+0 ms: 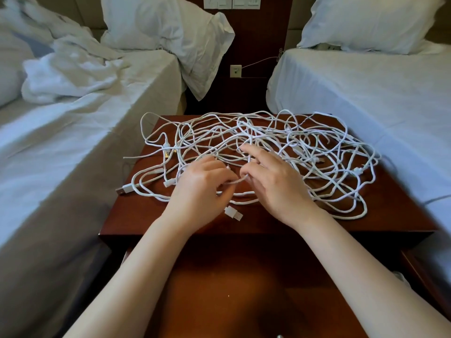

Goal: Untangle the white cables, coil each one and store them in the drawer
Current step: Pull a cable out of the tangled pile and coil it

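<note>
White cables (252,137) lie in one loose tangle over the counter (136,215) between two beds (366,89), the heap's long axis running left to right. Untangling is the step in hand: left hand (200,184) and right hand (275,184) each have a pinching grip clamped on one strand (238,181) stretched between them. Next, I judge, that strand needs tracing to an end and drawing free.
</note>
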Action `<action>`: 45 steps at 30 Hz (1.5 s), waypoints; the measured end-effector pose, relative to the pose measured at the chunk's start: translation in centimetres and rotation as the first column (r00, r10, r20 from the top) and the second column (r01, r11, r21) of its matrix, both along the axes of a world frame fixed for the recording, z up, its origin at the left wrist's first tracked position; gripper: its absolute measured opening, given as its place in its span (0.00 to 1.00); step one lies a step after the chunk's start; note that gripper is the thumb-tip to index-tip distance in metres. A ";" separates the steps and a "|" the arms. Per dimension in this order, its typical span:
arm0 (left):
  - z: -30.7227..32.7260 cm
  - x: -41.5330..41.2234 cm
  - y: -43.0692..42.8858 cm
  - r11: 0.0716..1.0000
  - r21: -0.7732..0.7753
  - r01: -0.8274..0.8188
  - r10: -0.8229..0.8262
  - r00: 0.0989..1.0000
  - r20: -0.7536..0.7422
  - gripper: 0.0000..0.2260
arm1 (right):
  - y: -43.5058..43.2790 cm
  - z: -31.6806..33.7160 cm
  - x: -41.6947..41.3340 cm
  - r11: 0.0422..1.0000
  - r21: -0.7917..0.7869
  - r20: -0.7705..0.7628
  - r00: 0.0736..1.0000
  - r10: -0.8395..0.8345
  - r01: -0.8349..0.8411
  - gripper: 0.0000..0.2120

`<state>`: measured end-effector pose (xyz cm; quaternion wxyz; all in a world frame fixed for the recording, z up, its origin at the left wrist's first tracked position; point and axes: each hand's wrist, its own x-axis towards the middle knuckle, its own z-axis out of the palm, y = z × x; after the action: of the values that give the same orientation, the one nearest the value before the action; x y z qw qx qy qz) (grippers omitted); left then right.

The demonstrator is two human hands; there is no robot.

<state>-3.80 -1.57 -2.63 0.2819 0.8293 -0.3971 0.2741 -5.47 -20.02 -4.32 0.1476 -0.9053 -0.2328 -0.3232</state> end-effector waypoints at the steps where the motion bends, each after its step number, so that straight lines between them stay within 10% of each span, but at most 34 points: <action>1: -0.2 0.2 0.1 0.998 -0.002 -0.070 0.070 0.997 0.035 0.05 | -0.1 -0.1 0.1 1.000 0.000 0.029 0.999 -0.014 0.014 0.10; 9: -1.5 2.9 3.8 0.744 -0.115 -0.658 0.647 0.752 -0.123 0.05 | -1.5 0.2 0.0 0.984 0.149 0.151 0.982 -0.115 0.093 0.10; 15: 0.7 1.6 2.2 0.860 -0.246 -0.447 0.197 0.735 -0.648 0.18 | -1.6 -0.6 0.5 0.962 0.112 0.153 0.952 -0.266 0.251 0.08; 26: 0.6 -0.6 -0.7 0.928 -0.199 -0.314 0.179 0.847 -0.500 0.19 | 2.1 0.8 -2.1 0.975 0.210 0.057 0.996 0.065 -0.076 0.08; 40: 2.2 -0.6 0.1 0.855 -0.430 -0.291 -0.180 0.611 -0.771 0.15 | -2.3 0.0 -0.5 0.857 0.338 0.028 0.906 -0.423 0.390 0.07; 45: 1.9 -1.5 -0.6 0.922 -0.327 -0.207 -0.087 0.713 -0.696 0.14 | -1.0 0.6 -0.8 0.916 0.304 0.064 0.954 -0.294 0.262 0.19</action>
<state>-5.26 -2.16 -0.75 0.5570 0.8121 -0.1723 0.0216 -6.28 -20.99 -3.75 0.2194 -0.8785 -0.0588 -0.4202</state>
